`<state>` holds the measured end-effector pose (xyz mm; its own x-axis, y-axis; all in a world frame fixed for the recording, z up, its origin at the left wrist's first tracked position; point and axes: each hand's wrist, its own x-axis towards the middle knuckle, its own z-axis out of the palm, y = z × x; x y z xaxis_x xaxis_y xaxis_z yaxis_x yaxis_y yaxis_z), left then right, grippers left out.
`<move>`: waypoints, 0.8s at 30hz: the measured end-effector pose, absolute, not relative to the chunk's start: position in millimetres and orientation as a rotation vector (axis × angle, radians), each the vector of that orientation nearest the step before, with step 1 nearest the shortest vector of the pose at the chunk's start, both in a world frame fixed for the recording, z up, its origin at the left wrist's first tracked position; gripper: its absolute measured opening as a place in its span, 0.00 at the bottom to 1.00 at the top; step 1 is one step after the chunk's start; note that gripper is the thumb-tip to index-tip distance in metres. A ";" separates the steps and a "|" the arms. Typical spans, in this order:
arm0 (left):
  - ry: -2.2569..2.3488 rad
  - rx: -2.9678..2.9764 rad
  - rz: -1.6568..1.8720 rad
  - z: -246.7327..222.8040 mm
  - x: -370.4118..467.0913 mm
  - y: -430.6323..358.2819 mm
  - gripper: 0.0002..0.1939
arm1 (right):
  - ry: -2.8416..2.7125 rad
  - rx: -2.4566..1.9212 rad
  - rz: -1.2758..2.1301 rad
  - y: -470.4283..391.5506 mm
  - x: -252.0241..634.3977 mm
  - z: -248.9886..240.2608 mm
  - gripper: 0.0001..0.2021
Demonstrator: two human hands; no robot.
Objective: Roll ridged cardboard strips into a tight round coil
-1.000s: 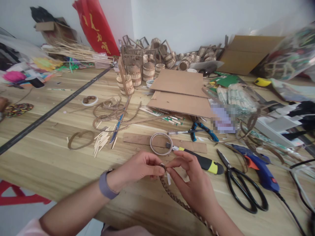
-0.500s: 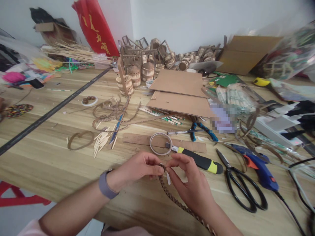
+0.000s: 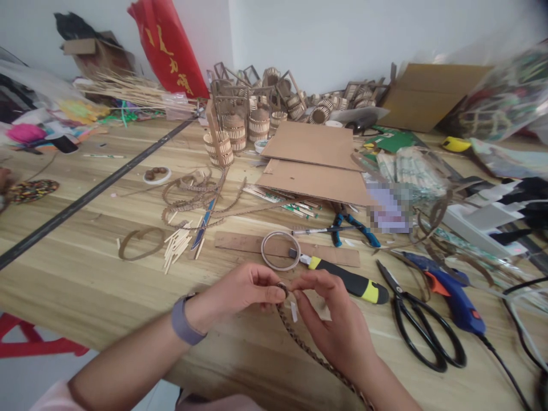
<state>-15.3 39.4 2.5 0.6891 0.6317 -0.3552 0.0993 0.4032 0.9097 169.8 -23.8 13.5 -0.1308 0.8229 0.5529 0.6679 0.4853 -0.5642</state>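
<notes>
A brown braided strip (image 3: 306, 349) has its upper end curled into a small coil, and its tail runs down to the lower right past my right wrist. My left hand (image 3: 252, 288) pinches the coil between thumb and fingers. Just right of the coil, my right hand (image 3: 331, 311) has thumb and index fingertip pressed together; anything between them is too small to make out. A small white piece (image 3: 293, 311) lies beside the strip. Above my hands are a tape ring (image 3: 262, 251) and a black and yellow cutter (image 3: 342, 277).
Black scissors (image 3: 422, 319) and a blue glue gun (image 3: 454, 294) lie at the right. Loose sticks (image 3: 176, 245) and coiled strips (image 3: 188, 197) are at the left. Cardboard sheets (image 3: 312, 145) and small baskets (image 3: 219, 148) stand farther back. A person's hand (image 3: 4, 180) shows at the left edge.
My right fingertips have moved slightly right, away from the coil. My left hand still pinches the coil.
</notes>
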 end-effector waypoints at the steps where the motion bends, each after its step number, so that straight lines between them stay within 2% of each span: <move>1: 0.771 1.135 0.385 2.1 -15.8 39.4 0.19 | -1.858 -1.243 0.208 -24.3 169.7 13.7 0.10; 6: 0.777 1.166 0.384 3.9 -13.8 38.9 0.19 | -1.835 -1.241 0.126 -26.1 167.4 12.1 0.11; 11: 0.793 1.157 0.367 8.3 -10.6 38.3 0.19 | -1.836 -1.252 0.069 -25.8 166.0 10.6 0.07; 20: 0.723 1.158 0.266 12.8 -11.7 32.5 0.17 | -1.631 -1.446 0.288 -17.0 175.9 5.5 0.09; 24: 0.739 1.123 0.305 15.9 -11.9 33.2 0.19 | -1.609 -1.325 0.500 -17.9 179.7 10.3 0.09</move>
<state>-11.9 33.2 15.9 0.7280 0.5707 -0.3799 0.1358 0.4231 0.8959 179.7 -17.9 10.3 0.0470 0.9115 0.4086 0.5195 0.3271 -0.7894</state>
